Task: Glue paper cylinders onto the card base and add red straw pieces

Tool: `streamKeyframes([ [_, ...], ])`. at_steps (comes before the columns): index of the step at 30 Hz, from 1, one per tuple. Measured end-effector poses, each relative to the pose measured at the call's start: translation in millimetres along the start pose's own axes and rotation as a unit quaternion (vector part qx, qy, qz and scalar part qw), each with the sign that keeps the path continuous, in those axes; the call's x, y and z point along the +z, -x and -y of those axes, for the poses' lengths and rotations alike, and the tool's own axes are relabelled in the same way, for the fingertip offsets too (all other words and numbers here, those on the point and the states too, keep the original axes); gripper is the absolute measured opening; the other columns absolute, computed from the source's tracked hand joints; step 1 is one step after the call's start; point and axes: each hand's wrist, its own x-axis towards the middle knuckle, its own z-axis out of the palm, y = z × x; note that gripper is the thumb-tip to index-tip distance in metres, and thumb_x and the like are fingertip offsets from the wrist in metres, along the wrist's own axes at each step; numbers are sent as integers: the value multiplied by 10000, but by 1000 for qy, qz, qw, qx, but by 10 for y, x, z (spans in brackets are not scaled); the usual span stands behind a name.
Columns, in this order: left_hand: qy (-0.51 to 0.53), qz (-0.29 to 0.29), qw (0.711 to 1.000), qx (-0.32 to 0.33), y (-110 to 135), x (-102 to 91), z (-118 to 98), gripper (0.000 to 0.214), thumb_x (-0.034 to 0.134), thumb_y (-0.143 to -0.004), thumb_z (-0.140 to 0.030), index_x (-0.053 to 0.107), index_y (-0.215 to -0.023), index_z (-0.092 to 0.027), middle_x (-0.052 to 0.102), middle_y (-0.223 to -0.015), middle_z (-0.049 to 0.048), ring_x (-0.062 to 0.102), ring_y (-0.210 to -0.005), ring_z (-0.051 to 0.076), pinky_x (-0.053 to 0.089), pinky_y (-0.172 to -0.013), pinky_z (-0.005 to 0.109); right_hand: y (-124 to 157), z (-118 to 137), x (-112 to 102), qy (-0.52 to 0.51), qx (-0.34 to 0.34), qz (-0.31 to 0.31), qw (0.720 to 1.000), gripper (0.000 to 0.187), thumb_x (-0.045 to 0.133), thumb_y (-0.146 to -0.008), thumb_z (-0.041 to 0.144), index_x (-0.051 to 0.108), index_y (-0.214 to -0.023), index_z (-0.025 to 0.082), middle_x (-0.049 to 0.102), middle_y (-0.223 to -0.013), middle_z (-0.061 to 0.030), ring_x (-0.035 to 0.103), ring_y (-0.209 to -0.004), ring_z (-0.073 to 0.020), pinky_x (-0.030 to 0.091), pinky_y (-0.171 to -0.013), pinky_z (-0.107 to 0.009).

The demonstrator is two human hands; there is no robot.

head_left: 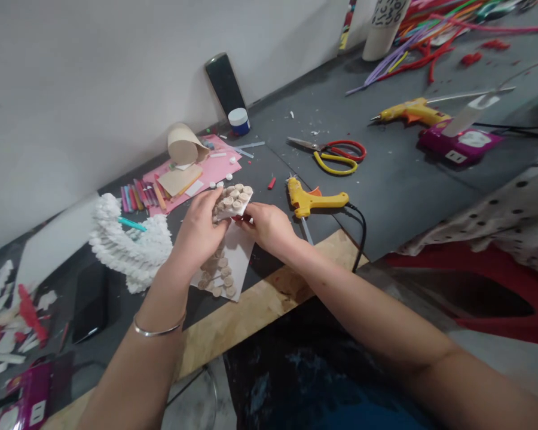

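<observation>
white card w/ round wood bits (233,199) is held up btwn both hands, long side tilted away, left hand (198,232) a bit nearer. left hand curls, gripping its edge; right hand (269,228) half shut, pinching its corner. 2nd card w/ wood bits (222,269) lies under hands. yellow glue gun (314,200) just right of right hand; red-handled scissors (327,156) farther out.

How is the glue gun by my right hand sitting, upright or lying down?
Lying down: the glue gun rests on its side, barrel and handle flat on the table.
</observation>
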Motion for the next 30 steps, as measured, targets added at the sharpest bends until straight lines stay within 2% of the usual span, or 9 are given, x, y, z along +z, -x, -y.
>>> streamKeyframes([
  [7,-8,-22,1000,13,9,30,20,606,632,-789,-102,511,-1369,-229,570,-1397,110,502,-1349,275,382,-1179,466,11,-3,3,-18,5,-7,1000,160,581,-928,265,719,-961,190,752,-917,-46,642,-790,-179,301,-623,-271],
  [15,-7,-15,1000,16,10,38,24,608,632,-788,-99,511,-1372,-216,570,-1397,111,503,-1348,274,375,-1188,456,19,-4,6,-20,4,-5,1000,160,571,-932,261,709,-962,185,754,-924,-57,644,-806,-184,313,-644,-266],
  [22,4,5,1000,6,9,-9,2,589,642,-817,-158,500,-1384,-233,544,-1434,110,481,-1373,265,367,-1191,467,37,0,-25,-19,0,1,1000,168,562,-937,281,700,-969,190,750,-927,-54,650,-821,-190,337,-666,-266],
  [30,10,-5,1000,-18,24,-13,-5,591,639,-813,-164,512,-1382,-256,571,-1398,94,516,-1335,291,398,-1167,472,27,45,-50,7,3,1,1000,166,550,-935,245,694,-988,181,743,-954,-63,652,-857,-198,350,-709,-283],
])
